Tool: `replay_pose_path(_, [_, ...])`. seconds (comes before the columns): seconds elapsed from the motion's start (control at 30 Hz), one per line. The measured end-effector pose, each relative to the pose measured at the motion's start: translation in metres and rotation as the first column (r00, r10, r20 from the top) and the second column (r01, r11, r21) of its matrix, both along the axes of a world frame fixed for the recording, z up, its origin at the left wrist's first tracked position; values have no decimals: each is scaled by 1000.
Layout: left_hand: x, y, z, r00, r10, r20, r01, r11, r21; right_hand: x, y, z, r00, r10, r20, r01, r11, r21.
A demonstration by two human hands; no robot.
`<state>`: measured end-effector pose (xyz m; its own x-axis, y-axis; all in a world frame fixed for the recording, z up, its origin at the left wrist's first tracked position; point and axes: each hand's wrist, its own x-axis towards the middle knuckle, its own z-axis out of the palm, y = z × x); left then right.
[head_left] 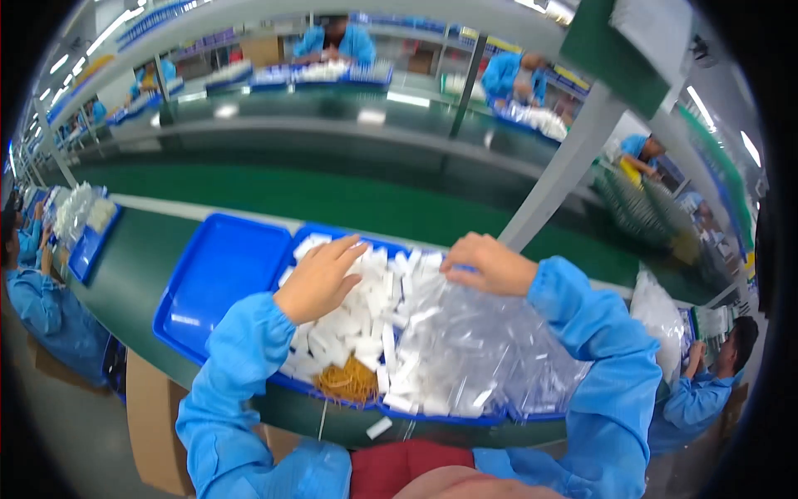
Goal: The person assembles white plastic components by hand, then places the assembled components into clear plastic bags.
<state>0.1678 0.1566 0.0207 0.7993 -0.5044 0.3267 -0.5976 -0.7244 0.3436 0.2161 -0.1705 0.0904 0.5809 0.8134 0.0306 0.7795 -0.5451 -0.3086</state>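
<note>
My left hand (320, 280) is over a blue tray (310, 230) heaped with small white oblong pieces (332, 333). Its fingers are stretched out and apart, and nothing shows in them. At the tray's near edge lies a bundle of yellow-brown rubber bands (347, 381). To the right, my right hand (492, 264) is above the far side of a second blue tray (461, 420), with its fingers curled in toward the thumb. What they hold, if anything, cannot be made out. Clear plastic bags (490, 345) fill that tray, with more white pieces along its left side.
A bare blue tray (237, 258) sits at the left. One white piece (379, 428) lies by the bench's near edge. A grey post (561, 166) rises behind the trays, beside the green conveyor belt (332, 191). Co-workers in blue sit left, right and across.
</note>
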Motion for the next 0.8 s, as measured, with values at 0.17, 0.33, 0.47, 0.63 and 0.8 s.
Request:
replay_pose_path(0.17, [-7,33,49,990,62,-130,-114,891,-440,-43,-14,75,963,-35,267,49,998,-46])
replay_pose_path(0.33, [-8,34,88,992,61,-109,-95,933,-348,-69,-33,112,810,61,583,-16,996,-84])
replay_pose_path(0.47, [-39,66,110,989,50,-136,-41,997,69,-77,-75,134,745,-40,666,104,993,-56])
replay_pose_path(0.63, [-72,96,125,935,281,-216,-299,953,-52,-89,-246,170,411,-554,724,495,802,333])
replay_pose_path(0.8, [-93,187,104,877,395,-273,-468,828,-309,-77,-415,175,137,-906,401,685,379,622])
